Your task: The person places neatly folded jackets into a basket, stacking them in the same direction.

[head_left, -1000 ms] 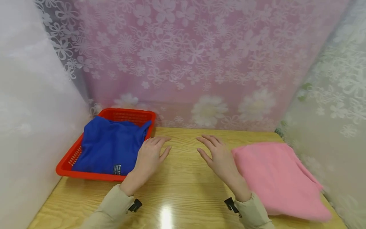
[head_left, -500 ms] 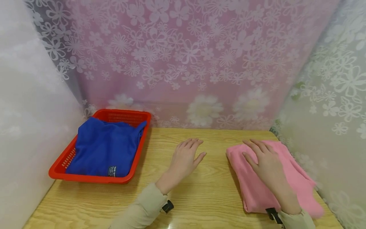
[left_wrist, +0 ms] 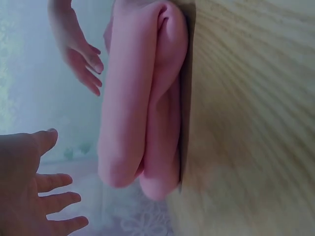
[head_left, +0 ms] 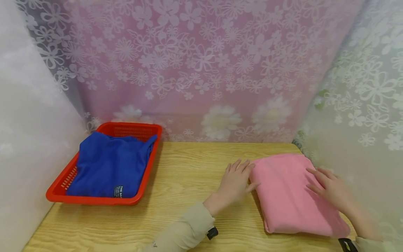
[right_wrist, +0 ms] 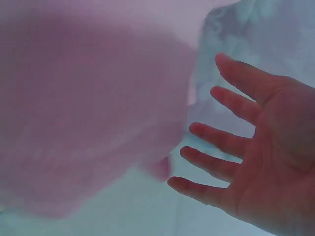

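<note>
A folded pink garment point(head_left: 286, 196) lies on the right side of the wooden table, its thick rolled folds point(left_wrist: 130, 93) facing the left wrist view. My left hand point(head_left: 234, 183) is at the garment's left edge, fingers spread and holding nothing; the left wrist view shows a gap between hand and cloth. Over the garment's right side hovers my right hand point(head_left: 333, 192), its fingers extended. In the right wrist view, that hand point(right_wrist: 266, 152) has its palm and spread fingers beside the pink cloth point(right_wrist: 93, 108), gripping nothing.
A red plastic basket point(head_left: 94, 200) stands at the table's left, holding a folded blue garment point(head_left: 110, 168) with a dark printed label. Flowered curtains point(head_left: 189, 70) hang behind the wooden table point(head_left: 185, 175) and along both sides.
Both hands have moved right, from mid-table to either side of the pink garment. The right hand has passed across above it. The view has shifted slightly right; the basket stays put.
</note>
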Tool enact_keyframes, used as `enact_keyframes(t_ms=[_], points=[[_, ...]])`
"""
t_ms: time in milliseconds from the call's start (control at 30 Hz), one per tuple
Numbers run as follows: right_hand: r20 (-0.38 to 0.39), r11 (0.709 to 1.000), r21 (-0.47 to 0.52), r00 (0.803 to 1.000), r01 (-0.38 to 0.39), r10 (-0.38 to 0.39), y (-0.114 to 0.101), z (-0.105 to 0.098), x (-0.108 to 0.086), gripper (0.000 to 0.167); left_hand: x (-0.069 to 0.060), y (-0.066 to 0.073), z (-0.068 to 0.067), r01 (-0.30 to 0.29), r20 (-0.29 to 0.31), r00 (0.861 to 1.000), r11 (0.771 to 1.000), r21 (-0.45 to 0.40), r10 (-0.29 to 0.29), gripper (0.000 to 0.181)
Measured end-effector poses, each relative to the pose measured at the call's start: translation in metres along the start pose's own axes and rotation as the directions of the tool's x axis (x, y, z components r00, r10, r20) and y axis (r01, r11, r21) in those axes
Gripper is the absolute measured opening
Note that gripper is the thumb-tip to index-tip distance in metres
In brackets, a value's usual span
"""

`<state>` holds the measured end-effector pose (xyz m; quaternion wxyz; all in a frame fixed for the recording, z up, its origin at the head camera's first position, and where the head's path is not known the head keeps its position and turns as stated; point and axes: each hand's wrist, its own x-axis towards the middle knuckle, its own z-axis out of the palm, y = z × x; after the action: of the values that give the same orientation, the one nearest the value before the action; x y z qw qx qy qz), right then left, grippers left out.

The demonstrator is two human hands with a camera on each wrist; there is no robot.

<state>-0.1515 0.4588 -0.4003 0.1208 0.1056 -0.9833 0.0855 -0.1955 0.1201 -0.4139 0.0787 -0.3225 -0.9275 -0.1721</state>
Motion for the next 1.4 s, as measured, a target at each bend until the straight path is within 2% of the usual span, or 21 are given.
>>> enact_keyframes(t_ms=[67, 133, 267, 367, 467, 633, 767, 933, 1233, 1400], points=[[0.088, 0.999, 0.003, 0.996, -0.032, 0.031, 0.015, 0.002, -0.003, 0.059, 0.003, 0.007, 0.009, -0.015, 0.026, 1.0, 1.0, -0.003, 0.015, 0.063], [0.184, 0.996, 0.014, 0.98, -0.083, 0.079, 0.025, 0.004, -0.007, 0.065, 0.007, 0.012, 0.02, -0.036, 0.046, 0.998, 0.999, 0.007, 0.036, 0.065], [0.284, 0.984, 0.085, 0.95, -0.157, 0.127, 0.03, 0.012, -0.01, 0.069, 0.014, 0.021, 0.039, -0.09, 0.067, 0.994, 0.995, 0.053, 0.086, 0.065], [0.275, 0.981, 0.122, 0.955, -0.15, 0.112, 0.029, 0.014, -0.01, 0.067, 0.02, 0.026, 0.049, -0.106, 0.064, 0.993, 0.989, 0.099, 0.1, 0.065], [0.261, 0.981, 0.129, 0.959, -0.145, 0.107, 0.028, 0.015, -0.009, 0.066, 0.022, 0.029, 0.054, -0.087, 0.064, 0.995, 0.989, 0.12, 0.079, 0.064], [0.242, 0.976, 0.172, 0.966, -0.135, 0.091, 0.026, 0.017, -0.01, 0.064, 0.02, 0.029, 0.052, -0.047, 0.08, 0.996, 0.994, 0.103, 0.039, 0.062], [0.201, 0.977, 0.186, 0.977, -0.105, 0.067, 0.024, 0.02, -0.01, 0.061, 0.018, 0.027, 0.05, -0.035, 0.08, 0.996, 0.996, 0.088, 0.028, 0.062], [0.169, 0.979, 0.18, 0.984, -0.094, 0.064, 0.018, 0.025, -0.01, 0.059, 0.014, 0.021, 0.049, -0.029, 0.086, 0.996, 0.997, 0.068, 0.023, 0.062], [0.216, 0.982, 0.128, 0.97, -0.142, 0.112, -0.006, 0.027, -0.004, 0.065, 0.006, 0.004, 0.04, -0.017, 0.105, 0.994, 0.998, 0.06, 0.011, 0.061], [0.228, 0.981, 0.133, 0.967, -0.144, 0.111, -0.02, 0.03, 0.001, 0.067, 0.002, -0.006, 0.037, -0.004, 0.095, 0.995, 0.999, 0.038, 0.0, 0.058]])
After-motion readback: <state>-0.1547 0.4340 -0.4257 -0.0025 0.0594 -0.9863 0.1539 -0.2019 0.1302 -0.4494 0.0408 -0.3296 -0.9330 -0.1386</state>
